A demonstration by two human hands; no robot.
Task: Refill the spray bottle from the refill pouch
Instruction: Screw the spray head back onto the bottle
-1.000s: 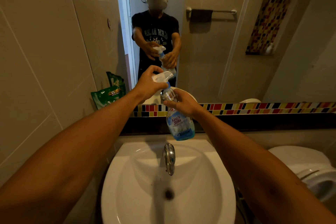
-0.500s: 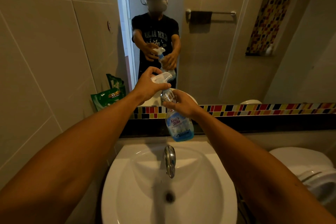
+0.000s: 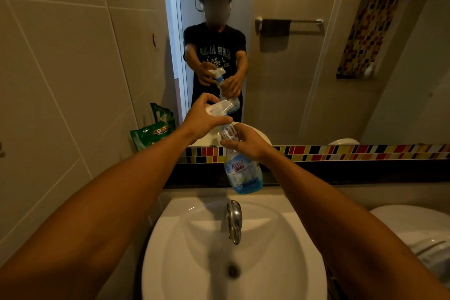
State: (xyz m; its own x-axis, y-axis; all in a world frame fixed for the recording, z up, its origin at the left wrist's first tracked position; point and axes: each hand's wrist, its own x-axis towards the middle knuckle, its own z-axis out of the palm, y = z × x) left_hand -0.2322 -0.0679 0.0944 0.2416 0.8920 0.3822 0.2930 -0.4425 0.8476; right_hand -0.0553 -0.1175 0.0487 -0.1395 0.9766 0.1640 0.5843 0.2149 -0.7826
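Above the white ceramic basin [image 3: 194, 263], the person is holding a clear plastic spray bottle with a blue-and-white label [image 3: 239, 170] out at arm's length, hanging over the back rim near the chrome tap [image 3: 234, 220]. The right hand [image 3: 246, 142] is wrapping its fingers around the bottle's narrow neck and shoulder, and the left hand [image 3: 203, 119] is closing thumb and fingers over the white trigger head [image 3: 219, 108], apparently working the cap loose; whether the thread is already free is not something the picture is showing. A little blue liquid is sitting in the bottom of the bottle, so it is looking nearly empty. The green refill pouch [image 3: 153, 130] is leaning against the tiled wall on the ledge to the left, well apart from both hands and untouched. The main risk is probably coming from the grip: the right hand is pinching a slim, smooth neck while the left is twisting, so the body may be turning with the cap rather than against it, or slipping and dropping into the basin. When the head is coming off, its dip tube is likely to be dripping, and a tilted bottle could be spilling what is left. Both hands are occupied, so the pouch has to wait until the trigger head is set down somewhere.
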